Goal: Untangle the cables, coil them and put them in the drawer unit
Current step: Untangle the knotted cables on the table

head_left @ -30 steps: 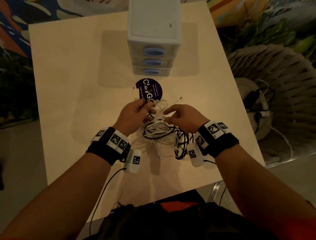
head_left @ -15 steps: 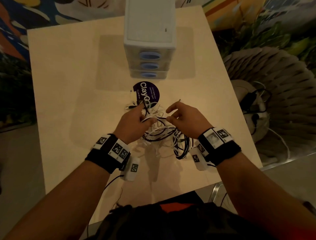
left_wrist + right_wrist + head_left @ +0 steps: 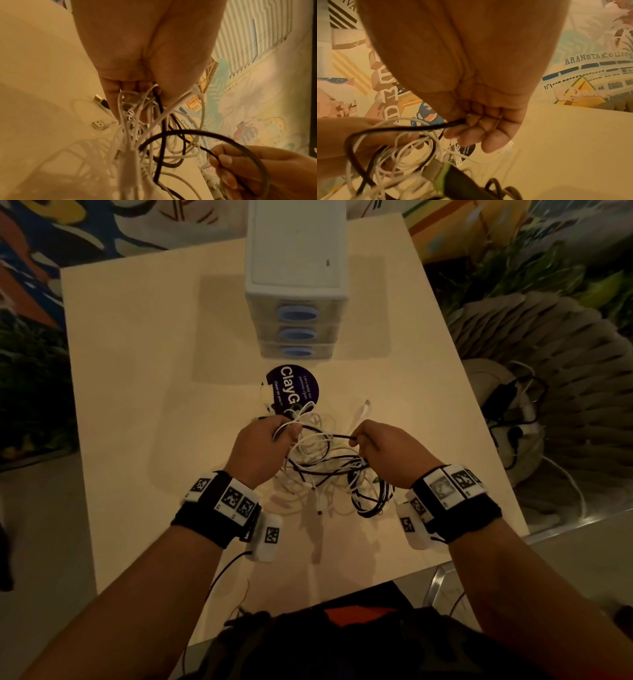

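While the left hand (image 3: 263,445) grips white strands and the right hand (image 3: 383,450) pinches a black cable (image 3: 329,434), the cables (image 3: 325,470) remain tangled on the table (image 3: 137,371), drawer unit (image 3: 296,278) closed.

A round purple sticker (image 3: 293,388) printed "ClayGo" lies on the pale tabletop (image 3: 137,371). Beside the tabletop stands a ribbed paper stool (image 3: 548,337), with a colourful mural (image 3: 590,75) reading "ARANETA" behind.
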`<move>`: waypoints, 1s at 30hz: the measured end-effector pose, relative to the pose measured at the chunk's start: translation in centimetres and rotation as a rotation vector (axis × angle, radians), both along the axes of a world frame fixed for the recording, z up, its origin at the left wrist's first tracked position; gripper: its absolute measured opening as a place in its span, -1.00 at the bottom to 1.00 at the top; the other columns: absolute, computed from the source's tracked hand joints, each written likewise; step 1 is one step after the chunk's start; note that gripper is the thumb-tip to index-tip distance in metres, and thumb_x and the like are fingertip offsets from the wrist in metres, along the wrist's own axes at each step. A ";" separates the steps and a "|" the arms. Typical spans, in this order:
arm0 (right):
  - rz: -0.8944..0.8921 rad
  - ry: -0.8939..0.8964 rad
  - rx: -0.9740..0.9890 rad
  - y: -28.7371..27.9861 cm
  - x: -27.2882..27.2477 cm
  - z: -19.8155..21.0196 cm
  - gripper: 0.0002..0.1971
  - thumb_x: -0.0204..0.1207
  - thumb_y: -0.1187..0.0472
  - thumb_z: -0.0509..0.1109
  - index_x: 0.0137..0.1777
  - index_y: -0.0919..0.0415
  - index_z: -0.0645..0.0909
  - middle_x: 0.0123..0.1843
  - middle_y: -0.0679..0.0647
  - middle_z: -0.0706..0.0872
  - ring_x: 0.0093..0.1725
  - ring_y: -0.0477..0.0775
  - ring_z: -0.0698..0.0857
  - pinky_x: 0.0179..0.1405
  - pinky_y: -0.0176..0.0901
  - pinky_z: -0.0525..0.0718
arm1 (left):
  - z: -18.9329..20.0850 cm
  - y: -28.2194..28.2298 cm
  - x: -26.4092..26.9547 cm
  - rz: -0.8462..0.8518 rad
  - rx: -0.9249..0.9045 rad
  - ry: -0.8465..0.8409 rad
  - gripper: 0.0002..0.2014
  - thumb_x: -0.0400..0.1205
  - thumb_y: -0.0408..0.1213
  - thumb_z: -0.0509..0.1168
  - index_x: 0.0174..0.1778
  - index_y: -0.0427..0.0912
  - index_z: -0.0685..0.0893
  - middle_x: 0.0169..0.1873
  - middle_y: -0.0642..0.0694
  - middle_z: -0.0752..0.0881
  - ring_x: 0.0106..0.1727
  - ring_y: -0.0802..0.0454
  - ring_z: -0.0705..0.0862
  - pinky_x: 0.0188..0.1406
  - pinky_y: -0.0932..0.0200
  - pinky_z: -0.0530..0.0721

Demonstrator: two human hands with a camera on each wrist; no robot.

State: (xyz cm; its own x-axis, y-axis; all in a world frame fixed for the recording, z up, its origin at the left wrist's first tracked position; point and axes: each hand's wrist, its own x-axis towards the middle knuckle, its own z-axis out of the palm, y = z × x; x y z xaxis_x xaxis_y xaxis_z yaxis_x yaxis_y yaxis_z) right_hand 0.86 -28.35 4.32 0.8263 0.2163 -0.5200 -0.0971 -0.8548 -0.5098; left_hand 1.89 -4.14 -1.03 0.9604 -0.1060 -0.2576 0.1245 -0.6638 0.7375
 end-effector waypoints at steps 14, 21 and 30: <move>0.066 0.003 -0.022 1.7 3.0 0.3 -0.72 0.78 0.17 0.16 0.20 0.16 0.72 0.15 0.13 0.78 0.16 0.20 0.70 0.11 0.03 0.61 | -0.2 0.3 -0.4 -0.010 -0.106 -0.036 -0.70 0.81 0.01 0.21 0.09 -0.07 0.79 -0.18 -0.03 0.81 -0.12 0.03 0.76 -0.12 0.06 0.67; -0.109 -0.032 0.068 0.1 1.3 -0.2 -0.69 0.80 0.13 0.05 -0.05 0.28 0.51 -0.17 0.23 0.62 -0.21 0.22 0.52 -0.21 0.04 0.40 | -0.2 0.4 -0.4 -0.024 -0.073 0.002 -0.72 0.86 -0.05 0.12 0.05 -0.12 0.65 -0.22 -0.07 0.72 -0.17 -0.06 0.66 -0.17 -0.02 0.55; -0.082 -0.213 0.160 -0.4 1.2 1.1 -0.43 0.75 -0.22 0.18 -0.35 0.16 0.63 -0.48 0.01 0.63 -0.41 -0.02 0.58 -0.24 -0.03 0.52 | -0.6 0.5 -0.7 0.000 -0.107 0.079 -0.71 0.88 -0.10 0.09 -0.08 -0.16 0.51 -0.32 0.01 0.57 -0.30 0.09 0.51 -0.21 0.04 0.46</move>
